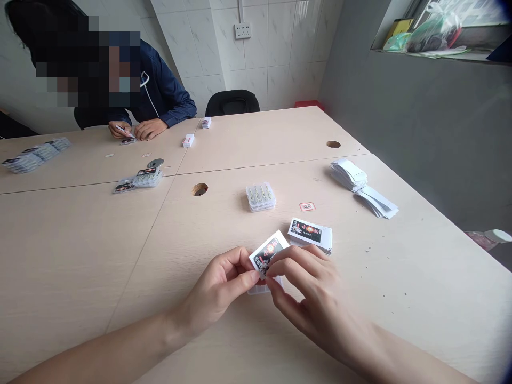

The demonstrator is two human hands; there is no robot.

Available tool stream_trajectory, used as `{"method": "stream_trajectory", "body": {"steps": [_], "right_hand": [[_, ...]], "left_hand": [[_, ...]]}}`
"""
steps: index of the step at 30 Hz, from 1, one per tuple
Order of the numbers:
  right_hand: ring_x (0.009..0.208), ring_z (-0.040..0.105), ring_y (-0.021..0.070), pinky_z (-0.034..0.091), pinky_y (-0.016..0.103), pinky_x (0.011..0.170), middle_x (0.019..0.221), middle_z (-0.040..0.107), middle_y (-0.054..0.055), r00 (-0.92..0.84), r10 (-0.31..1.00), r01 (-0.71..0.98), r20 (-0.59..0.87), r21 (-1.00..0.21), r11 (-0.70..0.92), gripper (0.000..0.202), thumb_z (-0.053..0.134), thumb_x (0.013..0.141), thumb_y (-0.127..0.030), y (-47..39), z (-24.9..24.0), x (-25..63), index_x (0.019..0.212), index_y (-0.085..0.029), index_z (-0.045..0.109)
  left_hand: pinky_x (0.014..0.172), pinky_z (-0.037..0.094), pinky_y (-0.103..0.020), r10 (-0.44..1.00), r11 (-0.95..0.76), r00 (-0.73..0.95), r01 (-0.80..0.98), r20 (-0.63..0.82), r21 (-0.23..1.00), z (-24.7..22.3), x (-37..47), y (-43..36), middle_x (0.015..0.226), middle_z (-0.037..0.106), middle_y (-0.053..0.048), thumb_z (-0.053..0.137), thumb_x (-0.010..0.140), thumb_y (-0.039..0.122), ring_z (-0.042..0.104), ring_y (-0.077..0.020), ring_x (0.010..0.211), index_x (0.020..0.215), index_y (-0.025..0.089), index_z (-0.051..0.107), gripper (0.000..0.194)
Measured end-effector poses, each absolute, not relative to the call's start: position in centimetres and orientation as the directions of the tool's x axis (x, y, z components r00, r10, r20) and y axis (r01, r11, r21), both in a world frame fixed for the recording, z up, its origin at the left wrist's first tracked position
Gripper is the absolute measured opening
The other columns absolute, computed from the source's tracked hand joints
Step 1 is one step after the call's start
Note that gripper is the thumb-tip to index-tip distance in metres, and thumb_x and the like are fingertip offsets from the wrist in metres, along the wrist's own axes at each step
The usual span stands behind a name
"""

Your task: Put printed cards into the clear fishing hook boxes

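Left hand has its thumb and index finger closed in a pinch on the near left edge of a small printed card. Right hand is half curled, its fingertips overlapping the card's right side; can't tell if it's really gripping or just steadying. So the card sits tilted right between the two hands, above a clear plastic box that's mostly hidden under the fingers.

Handling-wise, I'd guess the card weighs next to nothing and is stiff enough to stay flat, but would crease if you squeeze the middle. Edges or corners are the safe bet, with a light pinch. That box is probably light, rigid and a bit slick, so I'd take it by the side walls.

Just beyond the right hand there's a stack of printed cards, with a red-bordered label past it on the tabletop. Farther out, ahead of both hands, is a filled clear case. White paper slips lie off to the right hand's far right, and well beyond the left hand a co-worker is busy too.
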State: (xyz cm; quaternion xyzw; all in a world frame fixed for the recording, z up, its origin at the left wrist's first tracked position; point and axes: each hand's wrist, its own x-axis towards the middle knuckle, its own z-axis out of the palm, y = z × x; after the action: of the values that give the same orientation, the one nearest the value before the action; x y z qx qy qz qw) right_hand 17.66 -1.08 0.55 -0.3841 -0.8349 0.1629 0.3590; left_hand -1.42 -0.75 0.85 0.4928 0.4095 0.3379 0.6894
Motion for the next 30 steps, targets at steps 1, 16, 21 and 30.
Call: {"method": "stream_trajectory", "body": {"steps": [1,16,21,30], "right_hand": [[0.071,0.053,0.0131,0.035,0.03,0.067,0.082,0.062,-0.001,-0.451,0.755,0.521,0.476,-0.547,0.655,0.007,0.057,0.086,-0.013,-1.07,0.58,17.66,0.086,-0.02,0.056],[0.072,0.054,0.0125,0.037,0.03,0.068,0.084,0.062,-0.001,-0.452,0.742,0.536,0.496,-0.514,0.67,0.017,0.056,0.083,-0.006,-1.1,0.21,17.79,0.091,-0.021,0.058],[0.068,0.054,0.0127,0.037,0.029,0.066,0.08,0.062,0.0,-0.436,0.754,0.541,0.491,-0.526,0.656,0.014,0.054,0.084,-0.007,-1.03,0.5,17.68,0.087,-0.02,0.058],[0.073,0.056,0.0141,0.037,0.03,0.07,0.084,0.064,0.001,-0.455,0.747,0.533,0.485,-0.524,0.665,0.017,0.055,0.084,-0.005,-1.22,0.11,17.9,0.09,-0.021,0.058]], "left_hand": [[0.073,0.038,-0.027,0.873,0.274,0.433,-0.053,-0.225,0.96,0.8,-1.45,-0.77,0.077,0.049,0.002,0.055,0.091,0.024,0.045,-0.0119,0.076,0.077,0.017,0.051,0.016],[0.071,0.036,-0.026,0.876,0.215,0.442,0.004,-0.194,0.977,1.13,-1.4,-0.86,0.077,0.047,0.002,0.056,0.091,0.027,0.041,-0.0122,0.074,0.075,0.018,0.048,0.02],[0.07,0.036,-0.023,0.875,0.249,0.433,-0.02,-0.216,0.968,1.28,-1.27,-0.86,0.075,0.046,0.003,0.056,0.091,0.024,0.04,-0.0107,0.072,0.074,0.017,0.05,0.019],[0.076,0.044,-0.027,0.873,0.309,0.418,-0.074,-0.251,0.948,1.39,-1.17,-0.86,0.083,0.06,0.001,0.056,0.092,0.025,0.055,-0.0126,0.08,0.09,0.02,0.055,0.006]]}}
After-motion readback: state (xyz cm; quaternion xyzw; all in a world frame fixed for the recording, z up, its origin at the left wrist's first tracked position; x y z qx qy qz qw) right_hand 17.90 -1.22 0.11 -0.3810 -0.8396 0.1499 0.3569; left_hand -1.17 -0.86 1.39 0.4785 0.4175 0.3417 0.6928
